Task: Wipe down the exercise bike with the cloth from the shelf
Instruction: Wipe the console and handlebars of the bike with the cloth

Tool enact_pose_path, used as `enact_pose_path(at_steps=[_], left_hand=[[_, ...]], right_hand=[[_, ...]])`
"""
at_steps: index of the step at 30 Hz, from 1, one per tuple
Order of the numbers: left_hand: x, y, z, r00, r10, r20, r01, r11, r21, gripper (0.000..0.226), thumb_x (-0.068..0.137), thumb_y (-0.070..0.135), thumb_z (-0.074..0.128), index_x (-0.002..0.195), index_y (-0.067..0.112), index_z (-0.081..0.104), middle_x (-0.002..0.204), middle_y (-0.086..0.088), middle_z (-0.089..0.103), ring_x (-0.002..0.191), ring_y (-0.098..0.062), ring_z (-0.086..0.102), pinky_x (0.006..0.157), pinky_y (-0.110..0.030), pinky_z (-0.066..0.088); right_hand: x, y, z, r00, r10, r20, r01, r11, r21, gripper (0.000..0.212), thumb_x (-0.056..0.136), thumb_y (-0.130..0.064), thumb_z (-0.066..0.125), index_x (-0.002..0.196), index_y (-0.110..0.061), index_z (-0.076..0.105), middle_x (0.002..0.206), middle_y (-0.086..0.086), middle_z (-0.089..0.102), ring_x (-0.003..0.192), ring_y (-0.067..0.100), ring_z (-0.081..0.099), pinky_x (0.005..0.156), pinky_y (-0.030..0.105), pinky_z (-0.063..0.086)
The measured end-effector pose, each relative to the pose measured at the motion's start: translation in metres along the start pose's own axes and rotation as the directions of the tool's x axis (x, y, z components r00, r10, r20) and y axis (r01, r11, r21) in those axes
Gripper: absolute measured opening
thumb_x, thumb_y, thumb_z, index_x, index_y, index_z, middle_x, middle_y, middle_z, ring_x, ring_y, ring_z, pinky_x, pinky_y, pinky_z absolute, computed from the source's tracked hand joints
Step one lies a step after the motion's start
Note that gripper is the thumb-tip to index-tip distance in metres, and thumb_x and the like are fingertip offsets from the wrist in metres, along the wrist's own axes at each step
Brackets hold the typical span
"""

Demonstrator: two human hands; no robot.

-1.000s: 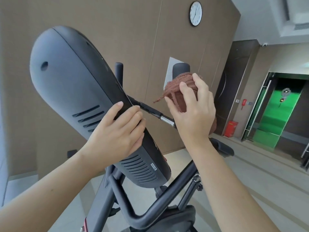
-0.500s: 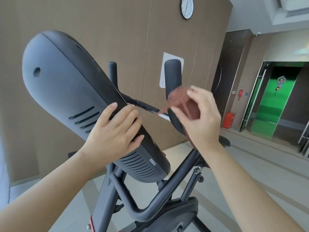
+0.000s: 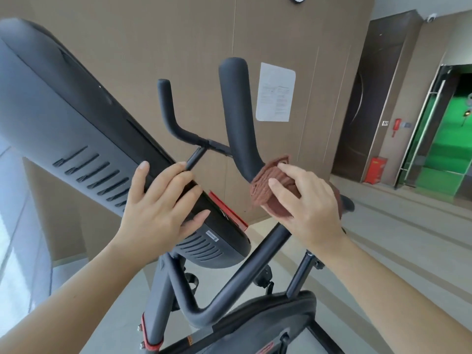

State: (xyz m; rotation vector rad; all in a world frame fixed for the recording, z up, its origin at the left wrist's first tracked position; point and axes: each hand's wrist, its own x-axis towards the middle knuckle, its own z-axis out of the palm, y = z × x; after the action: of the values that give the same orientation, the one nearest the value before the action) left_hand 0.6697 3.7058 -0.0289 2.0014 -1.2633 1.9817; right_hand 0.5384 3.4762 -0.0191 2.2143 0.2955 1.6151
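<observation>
The exercise bike's big dark console [image 3: 63,118] tilts across the left of the view. My left hand [image 3: 158,208] grips its lower edge, fingers over the top and thumb underneath. A brown ribbed cloth [image 3: 270,190] is wrapped around the lower bend of the right handlebar [image 3: 236,111]. My right hand [image 3: 306,203] grips the cloth around that bar. The thinner left handlebar [image 3: 166,108] rises behind the console. The bike frame tube [image 3: 245,274] and the dark seat [image 3: 268,325] lie below my hands.
A brown panelled wall with a white paper notice [image 3: 275,92] stands behind the bike. A dark door [image 3: 370,98], a red box [image 3: 374,169] on the floor and a green-lit glass entrance [image 3: 447,139] are at the right. Pale tiled floor [image 3: 396,251] stretches to the right.
My right hand has slid the cloth down the right handlebar from its top to its lower bend. My left hand has kept its hold on the console. The view has tilted downward.
</observation>
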Motion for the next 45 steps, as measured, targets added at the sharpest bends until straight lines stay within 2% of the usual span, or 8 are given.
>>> enact_pose_path(at_steps=[8,11,14,17,30,37,41,45], left_hand=[[0.013,0.044,0.006,0.995,-0.047,0.087,0.053,0.996,-0.073,0.028,0.086,0.035,0.056,0.091,0.009,0.064,0.097,-0.009,0.067,0.106,-0.022,0.051,0.101,-0.048,0.023],[0.031,0.062,-0.003,0.988,-0.155,-0.015,0.150,0.972,-0.183,0.027,0.086,0.034,0.059,0.099,0.011,0.056,0.103,-0.011,0.065,0.107,-0.025,0.051,0.104,-0.045,0.023],[0.054,0.070,-0.010,0.983,-0.172,-0.059,0.158,0.968,-0.194,0.029,0.087,0.035,0.058,0.104,0.012,0.054,0.115,-0.010,0.058,0.112,-0.026,0.050,0.103,-0.043,0.025],[0.072,0.073,-0.010,0.985,-0.171,0.001,0.169,0.971,-0.167,0.035,0.088,0.039,0.057,0.108,0.010,0.055,0.117,-0.014,0.062,0.119,-0.026,0.046,0.103,-0.044,0.025],[0.088,0.110,0.015,0.970,-0.178,0.165,0.193,0.978,-0.083,0.040,0.089,0.044,0.049,0.099,0.009,0.066,0.101,-0.004,0.067,0.121,-0.021,0.044,0.105,-0.058,0.012],[0.094,0.146,0.024,0.912,-0.387,0.138,0.404,0.905,-0.133,0.027,0.086,0.030,0.050,0.095,0.011,0.066,0.097,0.000,0.066,0.122,-0.018,0.044,0.110,-0.051,0.002],[0.094,0.154,0.030,0.907,-0.400,0.132,0.409,0.912,-0.044,0.029,0.085,0.036,0.050,0.094,0.013,0.066,0.097,-0.001,0.066,0.108,-0.018,0.050,0.107,-0.049,0.011],[0.094,0.153,0.032,0.908,-0.405,0.104,0.410,0.912,-0.025,0.031,0.087,0.038,0.047,0.093,0.015,0.066,0.095,-0.001,0.065,0.103,-0.018,0.051,0.107,-0.047,0.010]], right_hand=[[-0.044,0.088,-0.023,0.983,0.067,0.173,-0.107,0.968,0.229,0.039,0.066,-0.020,0.082,0.095,0.001,0.069,0.102,0.023,0.066,0.087,0.036,0.065,0.068,0.045,0.055],[-0.012,0.084,-0.018,0.977,0.174,0.120,-0.211,0.833,0.512,0.038,0.073,-0.026,0.075,0.101,-0.002,0.066,0.110,0.016,0.062,0.100,0.029,0.061,0.087,0.038,0.050],[0.024,0.068,-0.008,0.947,0.170,0.273,-0.315,0.665,0.677,0.042,0.073,-0.030,0.075,0.108,-0.011,0.063,0.116,0.006,0.061,0.105,0.021,0.058,0.092,0.038,0.048],[0.034,0.069,0.001,0.886,0.039,0.462,-0.382,0.628,0.679,0.043,0.076,-0.038,0.071,0.113,-0.020,0.061,0.114,-0.004,0.061,0.103,0.017,0.057,0.090,0.042,0.049],[-0.010,0.141,0.000,0.845,-0.185,0.501,-0.289,0.632,0.719,0.038,0.070,-0.034,0.076,0.106,-0.031,0.064,0.103,-0.010,0.059,0.095,0.009,0.057,0.086,0.037,0.048],[-0.008,0.143,0.011,0.833,-0.109,0.542,-0.415,0.523,0.744,0.036,0.071,-0.036,0.075,0.106,-0.035,0.064,0.103,-0.018,0.059,0.099,0.002,0.056,0.092,0.030,0.045],[-0.019,0.153,0.017,0.824,-0.131,0.552,-0.449,0.444,0.775,0.034,0.071,-0.034,0.076,0.103,-0.037,0.065,0.098,-0.021,0.059,0.094,-0.002,0.056,0.084,0.010,0.040],[-0.030,0.167,0.018,0.821,-0.115,0.559,-0.478,0.399,0.783,0.033,0.068,-0.039,0.075,0.100,-0.039,0.066,0.098,-0.020,0.060,0.096,0.001,0.058,0.085,0.010,0.040]])
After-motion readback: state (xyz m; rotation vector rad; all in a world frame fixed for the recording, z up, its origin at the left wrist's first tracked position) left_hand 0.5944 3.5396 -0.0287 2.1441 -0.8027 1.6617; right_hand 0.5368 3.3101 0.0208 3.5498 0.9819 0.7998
